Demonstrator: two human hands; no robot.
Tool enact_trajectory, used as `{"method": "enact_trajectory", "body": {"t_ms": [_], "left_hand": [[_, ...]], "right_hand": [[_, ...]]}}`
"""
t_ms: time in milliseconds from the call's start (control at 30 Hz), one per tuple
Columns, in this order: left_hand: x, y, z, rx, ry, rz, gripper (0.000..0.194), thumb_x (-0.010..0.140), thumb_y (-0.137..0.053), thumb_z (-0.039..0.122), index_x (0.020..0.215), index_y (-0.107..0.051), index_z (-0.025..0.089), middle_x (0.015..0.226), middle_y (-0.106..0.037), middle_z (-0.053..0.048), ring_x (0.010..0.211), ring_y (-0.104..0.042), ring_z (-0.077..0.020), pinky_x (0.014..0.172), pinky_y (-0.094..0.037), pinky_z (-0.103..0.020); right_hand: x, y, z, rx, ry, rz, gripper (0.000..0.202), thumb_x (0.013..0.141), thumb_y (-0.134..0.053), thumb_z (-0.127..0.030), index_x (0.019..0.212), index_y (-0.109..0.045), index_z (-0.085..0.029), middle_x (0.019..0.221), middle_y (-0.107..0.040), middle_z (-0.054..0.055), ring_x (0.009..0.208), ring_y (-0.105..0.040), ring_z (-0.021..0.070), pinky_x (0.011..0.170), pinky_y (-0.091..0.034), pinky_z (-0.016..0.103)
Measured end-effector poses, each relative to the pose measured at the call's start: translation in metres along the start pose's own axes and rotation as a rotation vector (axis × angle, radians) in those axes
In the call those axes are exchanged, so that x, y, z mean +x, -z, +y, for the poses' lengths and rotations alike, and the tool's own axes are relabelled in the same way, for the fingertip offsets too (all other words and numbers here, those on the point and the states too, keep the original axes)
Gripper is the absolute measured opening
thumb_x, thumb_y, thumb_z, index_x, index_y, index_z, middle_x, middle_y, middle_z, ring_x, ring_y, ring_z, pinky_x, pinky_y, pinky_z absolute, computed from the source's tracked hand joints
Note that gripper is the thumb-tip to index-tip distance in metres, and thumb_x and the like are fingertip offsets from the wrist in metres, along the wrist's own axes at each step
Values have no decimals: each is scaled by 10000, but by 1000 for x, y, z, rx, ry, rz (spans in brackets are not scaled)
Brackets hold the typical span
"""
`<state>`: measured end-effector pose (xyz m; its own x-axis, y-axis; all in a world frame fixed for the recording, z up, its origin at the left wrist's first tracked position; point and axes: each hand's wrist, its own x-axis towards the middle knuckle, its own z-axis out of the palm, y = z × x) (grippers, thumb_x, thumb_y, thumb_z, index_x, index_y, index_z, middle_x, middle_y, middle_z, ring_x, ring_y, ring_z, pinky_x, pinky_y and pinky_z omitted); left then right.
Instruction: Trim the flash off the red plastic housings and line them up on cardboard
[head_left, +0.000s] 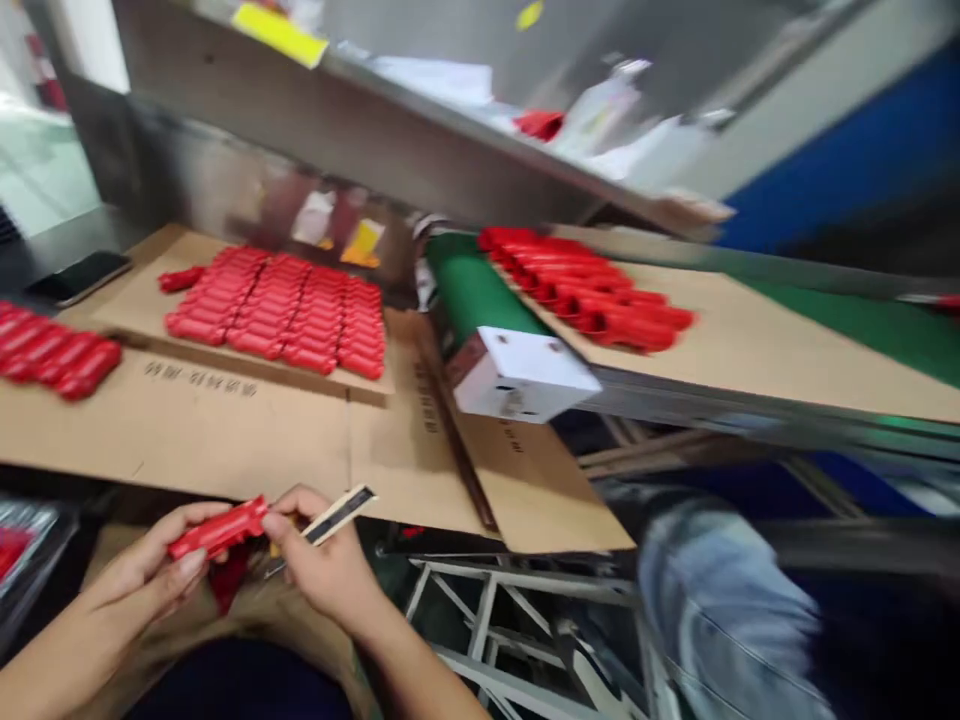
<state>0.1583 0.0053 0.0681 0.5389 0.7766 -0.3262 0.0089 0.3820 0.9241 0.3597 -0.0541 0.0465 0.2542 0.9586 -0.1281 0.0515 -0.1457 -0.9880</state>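
Note:
My left hand (161, 572) is closed around one end of a red plastic part (221, 528), a ridged tube-like piece held nearly level above my lap. My right hand (319, 555) pinches near the part's other end. A slim tool with a cream-and-black handle (341, 515) is also gripped in that hand; the handle sticks out past the knuckles and a thin metal tip shows below the fingers. Its exact kind is unclear. Beyond both hands, rows of matching red parts (281, 310) lie on a cardboard sheet (360, 390).
More red parts (56, 350) lie at the far left, near a phone (82, 275). A green conveyor belt (476, 285) with a white end block (525, 375) stands right of centre. Red tubes (585, 290) lie on cardboard beside it. A person's jeans-clad leg (727, 600) is at lower right.

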Motion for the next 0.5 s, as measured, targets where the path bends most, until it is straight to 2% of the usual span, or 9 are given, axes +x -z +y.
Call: {"method": "enact_trajectory", "body": {"t_ms": [100,200,267,333,400,467,500], "left_hand": [[-14,0,-17,24,90,136,464,874,-808,571,1199,-728,251,737,-678,10,615,-564,-152,539,-452,-225],[-12,-4,-26,45,52,244,421,797,-881,557,999,-731,220,694,-664,5,591,-560,-145,491,-396,-202],[-11,-6,-29,37,60,283,396,819,-860,563,924,-721,208,661,-636,8,565,-538,-130,475,-366,-186],[-10,-6,-31,26,46,307,355,886,-802,557,943,-730,215,623,-590,32,497,-456,-96,447,-339,-168],[-8,-6,-32,45,-76,330,275,909,-801,492,988,-759,231,700,-640,15,531,-514,-99,482,-427,-167],[-6,-7,-31,40,-234,346,218,872,-860,394,1018,-788,248,922,-728,-34,744,-675,-148,663,-574,-201],[-4,-8,-31,0,-263,348,232,844,-890,348,1036,-792,261,1020,-740,-43,862,-710,-172,764,-605,-223]], "right_hand": [[-12,-2,9,24,-72,-54,374,932,-728,-568,920,-645,-204,657,-560,-53,511,-466,87,470,-378,189],[-24,-7,18,69,-82,-12,388,943,-719,-588,937,-622,-212,662,-571,-56,464,-470,82,440,-402,192],[-30,-9,20,91,-61,-17,382,984,-667,-585,903,-604,-218,634,-577,-56,437,-499,90,427,-422,200],[-32,-7,19,8,23,-1,377,1025,-625,-537,828,-589,-218,611,-579,-49,440,-526,94,444,-424,203],[-34,-4,16,-138,126,57,376,1054,-606,-451,764,-587,-212,606,-578,-42,473,-544,93,488,-424,208],[-34,-3,13,-217,187,102,314,1059,-616,-374,792,-624,-209,616,-590,-41,511,-559,95,525,-431,211],[-35,-3,12,-228,209,106,261,1056,-625,-345,834,-648,-209,631,-606,-39,530,-571,99,536,-441,213]]}}
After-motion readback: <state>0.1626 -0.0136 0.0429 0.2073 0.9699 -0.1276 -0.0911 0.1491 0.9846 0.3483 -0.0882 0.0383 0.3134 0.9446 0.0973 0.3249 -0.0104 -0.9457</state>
